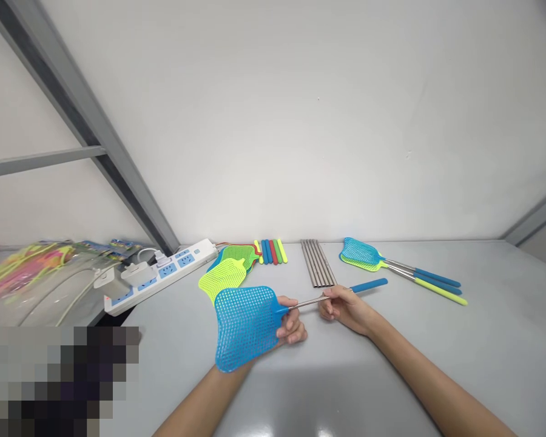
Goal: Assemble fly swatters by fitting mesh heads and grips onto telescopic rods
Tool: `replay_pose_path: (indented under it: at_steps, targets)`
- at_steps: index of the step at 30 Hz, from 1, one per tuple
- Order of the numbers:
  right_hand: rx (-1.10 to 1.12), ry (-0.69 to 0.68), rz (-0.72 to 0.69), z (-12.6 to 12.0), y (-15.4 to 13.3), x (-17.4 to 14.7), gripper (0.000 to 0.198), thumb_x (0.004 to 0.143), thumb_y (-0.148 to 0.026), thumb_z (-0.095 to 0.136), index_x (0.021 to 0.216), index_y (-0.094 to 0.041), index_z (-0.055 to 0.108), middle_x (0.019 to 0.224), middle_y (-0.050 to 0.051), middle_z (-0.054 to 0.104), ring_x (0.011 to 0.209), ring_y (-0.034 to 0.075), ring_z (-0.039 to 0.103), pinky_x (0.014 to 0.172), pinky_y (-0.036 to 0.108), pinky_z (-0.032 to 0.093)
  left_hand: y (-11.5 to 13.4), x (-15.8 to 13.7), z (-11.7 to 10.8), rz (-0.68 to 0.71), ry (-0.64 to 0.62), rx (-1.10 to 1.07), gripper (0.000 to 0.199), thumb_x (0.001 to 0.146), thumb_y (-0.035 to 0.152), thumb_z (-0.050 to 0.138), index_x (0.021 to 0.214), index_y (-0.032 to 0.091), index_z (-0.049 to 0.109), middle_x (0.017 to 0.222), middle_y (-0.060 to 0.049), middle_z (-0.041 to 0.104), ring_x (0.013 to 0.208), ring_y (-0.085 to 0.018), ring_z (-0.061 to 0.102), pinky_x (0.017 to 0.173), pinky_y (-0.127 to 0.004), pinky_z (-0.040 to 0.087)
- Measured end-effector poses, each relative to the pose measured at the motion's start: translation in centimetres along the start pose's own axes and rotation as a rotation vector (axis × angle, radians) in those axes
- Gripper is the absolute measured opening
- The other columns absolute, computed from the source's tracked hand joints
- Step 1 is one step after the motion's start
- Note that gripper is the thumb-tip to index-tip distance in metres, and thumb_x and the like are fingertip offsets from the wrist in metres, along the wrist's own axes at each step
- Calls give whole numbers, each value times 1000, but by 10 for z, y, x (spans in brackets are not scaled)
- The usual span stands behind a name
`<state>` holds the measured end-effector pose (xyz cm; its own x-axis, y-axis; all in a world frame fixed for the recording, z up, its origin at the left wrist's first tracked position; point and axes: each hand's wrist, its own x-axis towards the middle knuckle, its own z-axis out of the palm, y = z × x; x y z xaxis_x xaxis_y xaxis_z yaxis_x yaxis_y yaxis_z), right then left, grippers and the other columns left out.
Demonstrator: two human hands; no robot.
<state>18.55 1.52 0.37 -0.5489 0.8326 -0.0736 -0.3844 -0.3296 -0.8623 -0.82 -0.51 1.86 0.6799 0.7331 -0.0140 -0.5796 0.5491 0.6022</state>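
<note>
A blue fly swatter (247, 328) with a perforated head, a thin metal rod and a blue grip is held level above the grey table. My left hand (292, 321) is closed at the neck, where the head meets the rod, partly behind the head. Near the blue grip, my right hand (343, 308) pinches the metal rod. Behind my left hand lie loose swatter heads, a yellow-green one (222, 276) in front of a green one (239, 256). Just beyond my right hand is a row of metal tubes (317, 264).
Several coloured handle grips (272, 251) lie by the wall. At right rest three assembled swatters (418, 279), heads overlapping. A white power strip (164, 273) with plugged-in chargers stands at left, beside clear plastic bags (40, 279). A grey metal post (95, 121) rises behind.
</note>
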Motion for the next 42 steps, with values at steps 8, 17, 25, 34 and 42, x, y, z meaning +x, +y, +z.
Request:
replay_pose_path:
  at_steps: [8, 17, 25, 34, 42]
  targets:
    - [-48, -18, 20, -2, 0, -3, 39, 75, -24, 43, 37, -15, 42, 35, -5, 25, 39, 9, 32, 46, 26, 21, 4, -6, 10, -437, -37, 182, 25, 76, 23, 38, 60, 12, 55, 41, 3, 35, 46, -12, 45, 54, -26, 28]
    - [-137, -135, 140, 9, 5, -7, 40, 78, -27, 39, 43, -12, 52, 37, -2, 40, 38, 8, 38, 45, 24, 25, 4, 0, 14, -618, -134, 196, 19, 80, 21, 35, 75, 15, 52, 39, 8, 28, 32, -5, 27, 51, -26, 29]
    - [-40, -203, 284, 17, 15, -8, 48, 79, -40, 38, 44, -10, 51, 34, -3, 37, 36, 10, 43, 44, 24, 29, -5, 6, 8, -619, -127, 347, 32, 81, 40, 34, 61, 17, 46, 31, 11, 25, 24, -6, 29, 46, -25, 27]
    - [73, -75, 304, 13, 18, -2, 44, 75, -39, 45, 39, -13, 42, 48, 2, 51, 43, 8, 42, 49, 24, 31, -11, 16, 7, -517, -19, 250, 30, 80, 37, 37, 61, 16, 48, 31, 11, 24, 27, -4, 22, 51, -25, 31]
    - [122, -65, 324, 14, 16, -2, 42, 75, -36, 43, 39, -14, 39, 47, 1, 48, 45, 8, 41, 51, 25, 31, -14, 18, 6, -484, 45, 179, 36, 81, 37, 34, 60, 14, 53, 29, 11, 23, 29, -3, 15, 53, -25, 30]
